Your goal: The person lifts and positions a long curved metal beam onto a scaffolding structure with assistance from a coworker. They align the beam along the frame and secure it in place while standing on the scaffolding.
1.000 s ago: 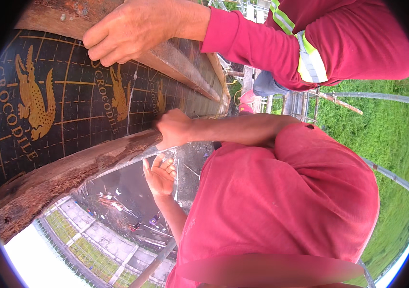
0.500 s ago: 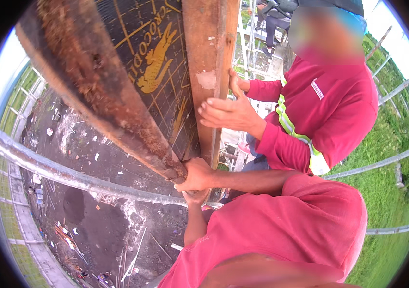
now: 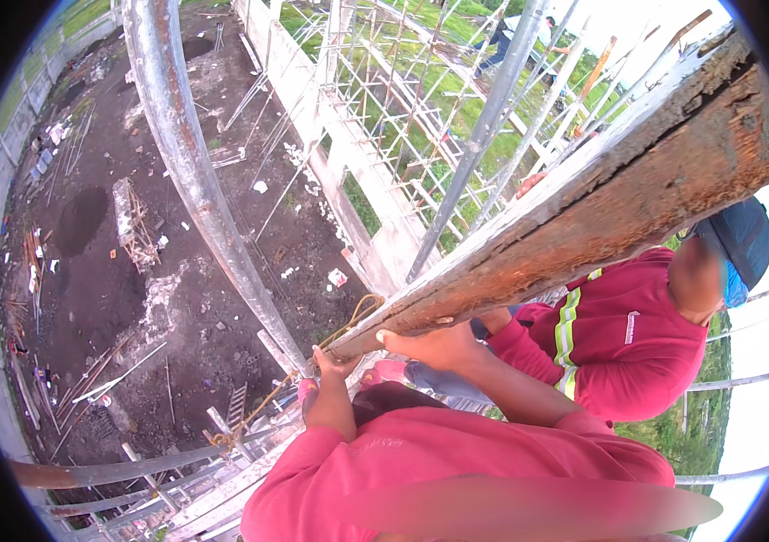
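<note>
A rough timber beam (image 3: 583,230) slants from the centre of the frame to the upper right. At its lower end, the person's left hand (image 3: 336,363) cups the wood, fingers curled about it, partly hidden; the right hand (image 3: 434,346) grips just beside, thumb on the near face, its other fingers mostly out of sight. A co-worker (image 3: 642,334) stands at right behind the beam. A metal pole (image 3: 191,163) curves down through the upper left.

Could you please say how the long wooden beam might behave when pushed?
The long wooden beam looks thick, so probably stiff. Its rough, cracked face suggests little slipping. It may tip, extending far beyond the left hand and right hand at one end.
</note>
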Demonstrator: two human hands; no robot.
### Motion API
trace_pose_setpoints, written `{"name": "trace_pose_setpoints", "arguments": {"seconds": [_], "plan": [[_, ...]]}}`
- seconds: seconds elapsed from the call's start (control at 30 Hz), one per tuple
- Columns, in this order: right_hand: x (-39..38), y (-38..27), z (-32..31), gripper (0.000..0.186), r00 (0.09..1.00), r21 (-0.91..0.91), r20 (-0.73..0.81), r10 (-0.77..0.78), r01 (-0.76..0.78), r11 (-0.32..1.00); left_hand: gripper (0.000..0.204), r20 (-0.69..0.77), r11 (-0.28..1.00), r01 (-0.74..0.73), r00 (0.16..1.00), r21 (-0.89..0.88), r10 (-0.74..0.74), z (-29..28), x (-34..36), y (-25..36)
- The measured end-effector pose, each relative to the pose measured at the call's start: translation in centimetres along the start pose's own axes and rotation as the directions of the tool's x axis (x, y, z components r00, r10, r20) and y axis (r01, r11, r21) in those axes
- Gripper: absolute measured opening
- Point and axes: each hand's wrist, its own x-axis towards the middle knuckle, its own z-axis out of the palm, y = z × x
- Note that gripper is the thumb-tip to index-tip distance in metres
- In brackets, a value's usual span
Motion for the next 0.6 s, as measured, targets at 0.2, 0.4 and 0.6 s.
{"name": "trace_pose_setpoints", "arguments": {"seconds": [0.2, 0.4, 0.6], "plan": [[-0.2, -8.1, -3.2, 0.037, 0.991, -0.108, -0.105, -0.082, 0.070, 0.992, 0.092, -0.043, 0.998, -0.055, 0.998, -0.025, 0.054, -1.2, 1.9, -0.2], [0.7, -16.4, -8.4, 0.058, 0.916, 0.053, -0.310, -0.254, 0.283, 0.958, 0.067, -0.048, 0.999, -0.024, 0.999, -0.047, 0.022, -0.9, 2.0, 0.7], [2.5, -19.5, -10.4, 0.045, 0.874, 0.015, -0.412, -0.258, 0.290, 0.957, 0.064, -0.044, 0.993, -0.081, 0.995, 0.084, 0.085, 1.2, 3.8, 0.7]]}}
